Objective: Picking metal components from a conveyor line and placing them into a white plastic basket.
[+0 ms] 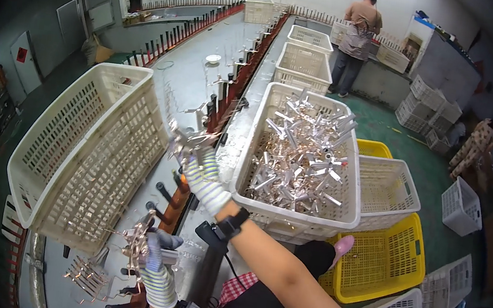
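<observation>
Left of the filled basket (297, 215), left hand (156, 257) and right hand (198, 167) each curled round metal pieces (138, 242), best kept apart so bent ends don't snag.

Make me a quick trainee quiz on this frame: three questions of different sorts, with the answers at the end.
1. True or false: the left hand is bare.
2. What does the right hand hold?
3. On which side of the right hand is the heaped white basket? A) left; B) right; C) directly beneath.

Key:
1. False; it wears a striped glove.
2. Metal parts.
3. B.
</observation>
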Available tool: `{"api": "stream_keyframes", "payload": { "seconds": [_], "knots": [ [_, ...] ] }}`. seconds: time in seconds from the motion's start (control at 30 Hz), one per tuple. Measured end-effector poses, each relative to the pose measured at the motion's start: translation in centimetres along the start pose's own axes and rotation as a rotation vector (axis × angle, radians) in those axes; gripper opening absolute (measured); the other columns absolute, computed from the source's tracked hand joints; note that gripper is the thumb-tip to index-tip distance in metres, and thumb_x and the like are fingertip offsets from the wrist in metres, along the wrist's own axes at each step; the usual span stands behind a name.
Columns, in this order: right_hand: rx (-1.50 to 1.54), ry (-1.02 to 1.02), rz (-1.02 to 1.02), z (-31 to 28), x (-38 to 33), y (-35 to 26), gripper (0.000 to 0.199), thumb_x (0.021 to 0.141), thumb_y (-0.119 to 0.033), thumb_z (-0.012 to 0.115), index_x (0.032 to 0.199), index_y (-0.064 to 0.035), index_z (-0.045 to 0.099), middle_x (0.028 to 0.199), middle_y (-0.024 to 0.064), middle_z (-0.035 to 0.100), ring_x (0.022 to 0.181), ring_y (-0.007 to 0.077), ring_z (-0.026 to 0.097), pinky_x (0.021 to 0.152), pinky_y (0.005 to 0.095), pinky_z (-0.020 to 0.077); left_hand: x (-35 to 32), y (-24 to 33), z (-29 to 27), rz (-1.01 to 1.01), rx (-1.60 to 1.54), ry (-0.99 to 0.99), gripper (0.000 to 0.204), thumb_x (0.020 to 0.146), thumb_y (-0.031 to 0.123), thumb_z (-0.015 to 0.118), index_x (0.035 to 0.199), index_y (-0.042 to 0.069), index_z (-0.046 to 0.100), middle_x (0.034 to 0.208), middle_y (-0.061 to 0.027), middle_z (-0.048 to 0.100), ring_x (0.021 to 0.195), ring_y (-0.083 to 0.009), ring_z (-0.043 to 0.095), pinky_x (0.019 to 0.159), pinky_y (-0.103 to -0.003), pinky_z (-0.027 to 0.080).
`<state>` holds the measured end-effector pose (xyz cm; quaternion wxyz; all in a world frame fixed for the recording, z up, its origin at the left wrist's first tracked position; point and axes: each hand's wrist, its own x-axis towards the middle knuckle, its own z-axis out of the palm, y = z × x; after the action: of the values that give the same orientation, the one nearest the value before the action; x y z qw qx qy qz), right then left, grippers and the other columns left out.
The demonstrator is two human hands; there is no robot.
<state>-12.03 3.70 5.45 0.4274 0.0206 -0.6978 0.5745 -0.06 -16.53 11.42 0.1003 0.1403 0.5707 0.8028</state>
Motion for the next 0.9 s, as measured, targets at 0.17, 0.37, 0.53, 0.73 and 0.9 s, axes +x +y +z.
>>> {"api": "stream_keyframes", "payload": {
  "seconds": [0.17, 0.37, 0.53, 0.73, 0.9],
  "knots": [
    [-0.094, 0.270, 0.008, -15.1, -0.3, -7.6, 0.031, 0.088, -0.017, 0.047, 0.111, 0.0036, 0.049, 0.096, 0.0153, 0.058, 0.083, 0.0240, 0.059, 0.075, 0.0312, 0.0493, 4.5, -1.2, 2.9, 0.817, 1.043, -0.249, 0.044, 0.071, 0.001, 0.058, 0.114, -0.001, 0.049, 0.106, -0.0137, 0.057, 0.095, -0.0268, 0.056, 0.083, -0.034, 0.043],
    [-1.354, 0.267, -0.136, -33.4, -0.5, -21.1, 0.037, 0.072, -0.016, 0.060, 0.109, -0.0096, 0.054, 0.092, 0.0134, 0.057, 0.082, 0.0310, 0.057, 0.069, 0.0383, 0.0459, 11.7, -2.7, 16.9, 0.993, 1.517, -0.153, 0.042, 0.072, 0.017, 0.058, 0.113, 0.014, 0.054, 0.119, -0.0137, 0.052, 0.118, -0.0294, 0.042, 0.100, -0.053, 0.023],
    [-2.131, -0.106, 0.170, -33.6, 2.4, -26.5, 0.026, 0.072, -0.020, 0.060, 0.098, -0.0169, 0.061, 0.093, 0.0043, 0.059, 0.094, 0.0221, 0.054, 0.079, 0.0370, 0.0420, 11.0, -7.5, 18.6, 0.819, 1.357, -0.433, 0.056, 0.062, 0.018, 0.070, 0.115, 0.018, 0.053, 0.130, -0.0134, 0.041, 0.118, -0.0346, 0.038, 0.097, -0.052, 0.028],
    [-2.390, -0.515, 0.017, -29.7, 6.7, -17.6, 0.016, 0.074, -0.013, 0.055, 0.084, -0.0131, 0.067, 0.082, 0.0042, 0.063, 0.081, 0.0196, 0.058, 0.066, 0.0347, 0.0425, 7.6, -7.9, 13.5, 0.768, 0.990, -0.509, 0.047, 0.070, 0.022, 0.063, 0.114, 0.012, 0.052, 0.120, -0.0164, 0.045, 0.111, -0.0324, 0.043, 0.094, -0.045, 0.032],
    [-2.087, -0.706, 0.092, -27.5, 5.9, -6.3, 0.027, 0.083, -0.018, 0.047, 0.097, -0.0061, 0.065, 0.097, 0.0115, 0.064, 0.092, 0.0262, 0.060, 0.084, 0.0454, 0.0421, 3.2, -8.8, 8.4, 0.449, 0.643, -0.311, 0.066, 0.081, 0.019, 0.057, 0.134, -0.002, 0.024, 0.137, -0.0200, 0.030, 0.127, -0.0297, 0.029, 0.104, -0.035, 0.024]
  ]
}}
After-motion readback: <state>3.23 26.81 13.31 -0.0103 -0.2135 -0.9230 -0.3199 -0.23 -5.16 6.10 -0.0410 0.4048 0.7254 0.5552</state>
